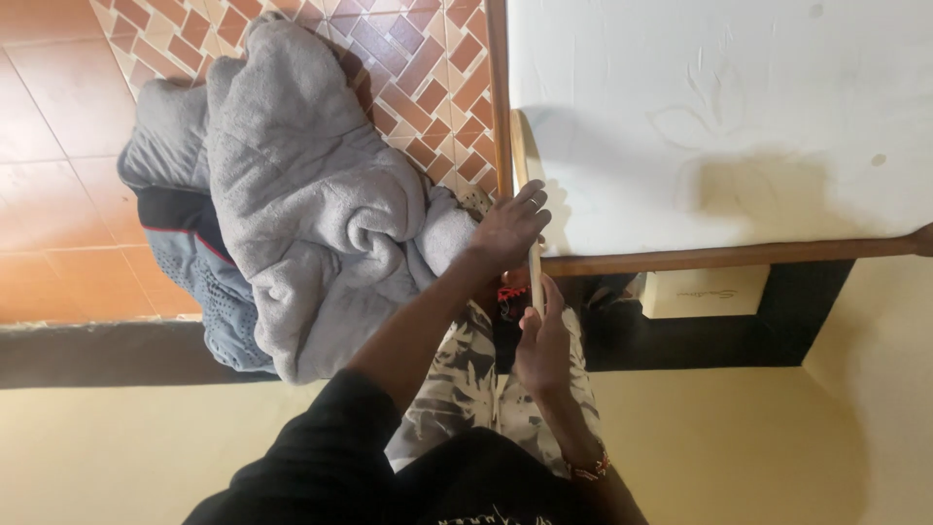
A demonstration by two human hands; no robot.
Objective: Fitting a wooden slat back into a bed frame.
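Hands work at the corner of a bed (719, 126) with white sheet and wooden rail. Left hand (509, 229) has its grip closed around a pale wooden stick (534, 272) at that corner; right hand (540, 342) pinches the stick's lower end. Beside them a grey blanket (311, 194) is heaped over orange floor tiles (58, 107), near a cream wall (739, 437). Patterned cloth (466, 379) lies under the arms.
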